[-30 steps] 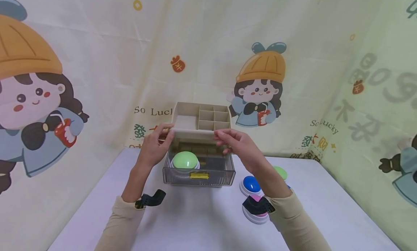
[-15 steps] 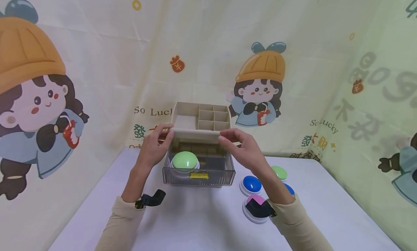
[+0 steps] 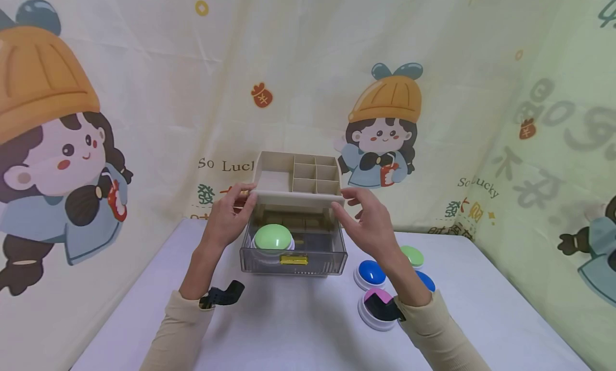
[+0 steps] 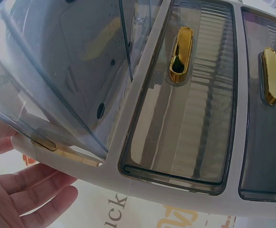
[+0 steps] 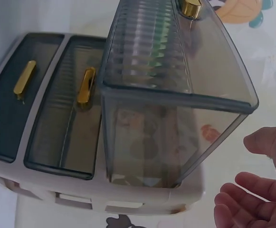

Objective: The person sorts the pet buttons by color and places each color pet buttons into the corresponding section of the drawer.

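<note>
A beige desktop drawer organizer (image 3: 300, 199) stands on the table, its smoky clear top drawer (image 3: 317, 264) pulled out. Inside the drawer, at the left, sits a green push button (image 3: 272, 236) on a white base. My left hand (image 3: 226, 217) holds the organizer's upper left corner between thumb and index finger; its other fingers (image 4: 38, 194) hang loosely beside the wall. At the upper right corner my right hand (image 3: 369, 221) has thumb and fingers spread. In the right wrist view a gap shows between this hand (image 5: 259, 185) and the organizer.
On the table's right side are a blue push button (image 3: 372, 272), a pink one (image 3: 377, 295) partly behind the wrist camera, another green one (image 3: 413, 255) and a second blue one (image 3: 425, 280). The organizer's top has open compartments (image 3: 327, 172). A printed curtain (image 3: 298, 50) hangs behind.
My right hand has slid right along the organizer's front top edge to its right corner, and its fingers have spread apart. The left hand, the drawer and the green button have stayed put.
</note>
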`<action>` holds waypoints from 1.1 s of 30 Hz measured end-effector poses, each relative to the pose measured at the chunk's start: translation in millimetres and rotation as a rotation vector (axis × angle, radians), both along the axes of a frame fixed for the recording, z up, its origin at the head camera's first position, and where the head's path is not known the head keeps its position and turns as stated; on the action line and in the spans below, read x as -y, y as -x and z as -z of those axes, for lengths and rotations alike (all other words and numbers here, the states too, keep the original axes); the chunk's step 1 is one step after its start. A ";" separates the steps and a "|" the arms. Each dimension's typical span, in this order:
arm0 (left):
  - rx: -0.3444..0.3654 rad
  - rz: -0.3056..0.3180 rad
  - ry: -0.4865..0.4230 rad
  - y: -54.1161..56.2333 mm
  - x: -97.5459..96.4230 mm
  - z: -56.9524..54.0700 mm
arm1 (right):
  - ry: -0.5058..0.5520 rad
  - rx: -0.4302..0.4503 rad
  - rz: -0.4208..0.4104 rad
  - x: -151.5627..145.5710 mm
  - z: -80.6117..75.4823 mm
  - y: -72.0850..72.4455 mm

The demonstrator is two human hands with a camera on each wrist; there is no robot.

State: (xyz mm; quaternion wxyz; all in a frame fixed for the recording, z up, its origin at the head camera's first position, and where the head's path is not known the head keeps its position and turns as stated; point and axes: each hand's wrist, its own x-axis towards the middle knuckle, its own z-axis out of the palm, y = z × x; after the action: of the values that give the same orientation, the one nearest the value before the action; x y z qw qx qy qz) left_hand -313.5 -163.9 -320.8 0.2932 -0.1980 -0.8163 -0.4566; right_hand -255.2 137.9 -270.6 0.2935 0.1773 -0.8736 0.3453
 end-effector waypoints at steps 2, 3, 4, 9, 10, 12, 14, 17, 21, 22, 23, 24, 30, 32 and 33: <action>0.000 0.001 -0.001 0.1 -0.2 0.1 | 0.010 0.002 0.000 -2.5 1.6 1.0; -0.001 0.000 -0.001 0.1 -0.2 0.1 | 0.015 0.004 0.000 -3.6 2.0 1.1; -0.001 0.001 -0.001 0.1 -0.3 0.1 | 0.018 0.007 0.002 -5.0 2.7 1.3; -0.005 0.001 0.000 0.0 -0.2 0.6 | 0.023 0.037 0.033 -13.3 6.8 1.5; -0.006 0.001 0.000 -0.1 -0.2 0.8 | 0.022 0.044 0.041 -15.5 7.8 1.6; -0.007 0.002 0.000 -0.2 -0.1 1.0 | 0.017 0.054 0.059 -20.1 9.8 2.2; -0.007 0.004 -0.002 -0.3 -0.1 1.3 | 0.014 0.061 0.074 -25.3 12.0 3.5; -0.008 0.005 -0.003 -0.6 0.0 1.6 | 0.014 0.074 0.091 -33.5 15.6 6.3; -0.009 0.004 0.001 -1.1 0.0 1.8 | 0.024 0.105 0.113 -44.2 20.1 8.8; -0.010 0.003 0.002 -1.3 0.0 1.7 | 0.025 0.114 0.119 -46.6 21.2 9.1; -0.010 0.004 0.001 -1.4 0.0 1.6 | 0.025 0.121 0.125 -49.1 22.2 9.4; -0.011 0.004 0.001 -1.4 0.0 1.5 | 0.024 0.128 0.131 -51.4 23.1 9.9; -0.011 0.001 0.004 -1.9 -0.4 0.6 | 0.025 0.148 0.159 -65.1 28.8 13.2; -0.011 0.000 0.005 -2.0 -0.6 0.2 | 0.022 0.158 0.172 -69.4 31.0 14.9; -0.011 0.001 0.005 -2.0 -0.7 0.0 | 0.020 0.165 0.179 -71.5 32.2 15.8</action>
State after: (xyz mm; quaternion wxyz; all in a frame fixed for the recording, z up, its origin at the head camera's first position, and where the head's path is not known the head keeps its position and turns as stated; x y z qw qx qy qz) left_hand -311.5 -163.2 -320.8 0.2970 -0.2016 -0.8157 -0.4536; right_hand -271.0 209.3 -302.8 0.2519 0.0667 -0.9037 0.3397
